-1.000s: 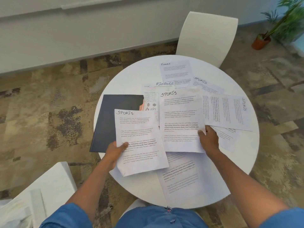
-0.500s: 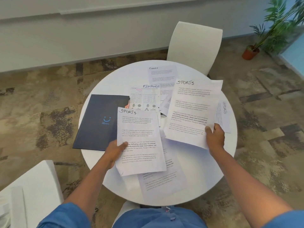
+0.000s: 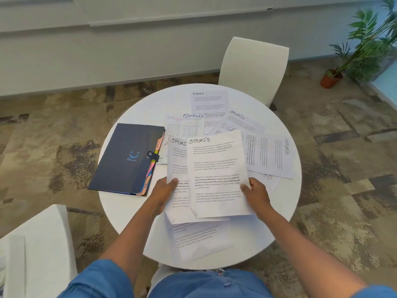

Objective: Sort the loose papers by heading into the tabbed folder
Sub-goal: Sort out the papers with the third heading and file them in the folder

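Two sheets headed SPORTS overlap above the middle of the round white table (image 3: 120,209). My left hand (image 3: 164,190) grips the lower sheet (image 3: 178,168) at its left edge. My right hand (image 3: 254,192) grips the upper sheet (image 3: 217,175) at its right edge, laid over the first. A dark tabbed folder (image 3: 124,158) lies shut on the table's left, coloured tabs along its right side. Two FINANCE sheets (image 3: 209,102) and two more SPORTS sheets (image 3: 268,155) lie beyond. Another printed sheet (image 3: 197,239) rests near the front edge.
A white chair (image 3: 253,67) stands behind the table. Another white chair (image 3: 36,250) is at the near left. A potted plant (image 3: 363,50) stands in the far right corner. Patterned carpet surrounds the table.
My right hand has carried its SPORTS sheet leftward and laid it over the SPORTS sheet in my left hand. The view has shifted slightly.
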### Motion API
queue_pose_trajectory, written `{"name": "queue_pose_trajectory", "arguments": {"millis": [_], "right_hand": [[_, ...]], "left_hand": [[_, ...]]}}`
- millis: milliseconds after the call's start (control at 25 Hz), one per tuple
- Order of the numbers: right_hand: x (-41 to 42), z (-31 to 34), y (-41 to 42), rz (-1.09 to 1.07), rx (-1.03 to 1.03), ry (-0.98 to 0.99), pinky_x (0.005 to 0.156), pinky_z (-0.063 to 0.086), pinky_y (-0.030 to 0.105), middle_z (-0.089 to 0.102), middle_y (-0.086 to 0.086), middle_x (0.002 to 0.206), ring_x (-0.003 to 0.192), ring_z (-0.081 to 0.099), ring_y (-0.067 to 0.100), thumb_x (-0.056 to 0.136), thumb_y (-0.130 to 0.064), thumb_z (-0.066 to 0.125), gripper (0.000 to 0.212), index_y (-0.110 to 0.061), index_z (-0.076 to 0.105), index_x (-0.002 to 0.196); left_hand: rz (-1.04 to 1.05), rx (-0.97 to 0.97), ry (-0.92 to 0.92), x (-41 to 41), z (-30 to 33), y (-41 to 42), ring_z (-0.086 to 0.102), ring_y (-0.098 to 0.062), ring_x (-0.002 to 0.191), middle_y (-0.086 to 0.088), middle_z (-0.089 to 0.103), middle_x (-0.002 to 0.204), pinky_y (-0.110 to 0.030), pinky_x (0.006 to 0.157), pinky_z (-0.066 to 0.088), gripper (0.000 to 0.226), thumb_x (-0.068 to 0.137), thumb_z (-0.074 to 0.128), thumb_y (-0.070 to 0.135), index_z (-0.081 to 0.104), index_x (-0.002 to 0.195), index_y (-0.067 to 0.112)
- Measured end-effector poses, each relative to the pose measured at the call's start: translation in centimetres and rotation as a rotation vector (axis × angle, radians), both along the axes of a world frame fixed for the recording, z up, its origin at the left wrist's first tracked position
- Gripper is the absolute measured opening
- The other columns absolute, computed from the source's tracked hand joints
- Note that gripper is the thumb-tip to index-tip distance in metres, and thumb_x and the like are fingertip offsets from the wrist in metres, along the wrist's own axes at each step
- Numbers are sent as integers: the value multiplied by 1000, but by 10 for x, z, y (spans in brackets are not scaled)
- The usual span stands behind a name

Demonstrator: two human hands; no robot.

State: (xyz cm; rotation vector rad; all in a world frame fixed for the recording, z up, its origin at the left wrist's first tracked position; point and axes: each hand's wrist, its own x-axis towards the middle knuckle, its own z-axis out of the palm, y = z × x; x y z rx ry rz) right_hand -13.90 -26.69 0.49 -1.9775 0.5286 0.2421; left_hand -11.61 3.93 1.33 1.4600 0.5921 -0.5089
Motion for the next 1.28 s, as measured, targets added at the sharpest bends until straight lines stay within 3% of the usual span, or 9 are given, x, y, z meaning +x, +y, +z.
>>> {"name": "queue_pose_trajectory", "arguments": {"millis": [200, 400, 720, 840, 920, 1120, 1280], "right_hand": [[-2, 3, 17, 73, 10, 8, 76, 49, 33, 68, -1, 102, 92, 63, 19, 95, -19, 58, 12, -14, 63, 105], [1, 9, 24, 95, 10, -18, 72, 44, 30, 67, -5, 97, 86, 60, 16, 95, -21, 59, 11, -16, 64, 104], [0, 13, 27, 93, 18, -31, 62, 38, 27, 59, -11, 79, 76, 55, 13, 94, -22, 61, 3, -20, 61, 92], [0, 17, 27, 115, 35, -17, 60, 37, 25, 59, -11, 77, 74, 55, 12, 93, -23, 62, 10, -23, 57, 84], [2, 15, 25, 97, 50, -10, 66, 44, 28, 66, -7, 88, 81, 61, 15, 91, -24, 64, 6, -21, 59, 91], [13, 18, 15, 67, 202, -27, 89, 52, 34, 65, -9, 113, 99, 65, 13, 84, -22, 76, 41, -21, 55, 119], [19, 27, 10, 121, 263, -51, 92, 55, 38, 71, -6, 112, 101, 68, 15, 86, -17, 74, 30, -27, 61, 110]], "left_hand": [[32, -17, -43, 1, 7, -21, 71, -28, 96, -7, 74, 104, -42, 84, 57, 24, 97, 59, 33, 64, 111, 14], [-3, -54, -84, -1, 8, -30, 72, -30, 98, -13, 73, 112, -48, 89, 57, 34, 88, 73, 22, 66, 117, 8], [37, -54, -69, 2, 18, -33, 71, -33, 99, -12, 73, 110, -51, 90, 56, 27, 90, 70, 13, 65, 116, 11], [40, -47, -72, 2, 21, -34, 71, -33, 99, -13, 73, 110, -50, 89, 57, 30, 91, 69, 15, 63, 120, 9], [36, -51, -72, 1, 23, -34, 71, -33, 98, -13, 74, 109, -50, 88, 57, 32, 91, 69, 17, 63, 121, 8], [-53, -83, -108, -7, 29, -34, 71, -30, 101, -10, 74, 111, -48, 89, 57, 30, 90, 69, 21, 64, 119, 14], [-141, -62, -150, -11, 30, -32, 69, -26, 105, -5, 72, 116, -45, 93, 56, 37, 89, 68, 27, 63, 124, 17]]}}
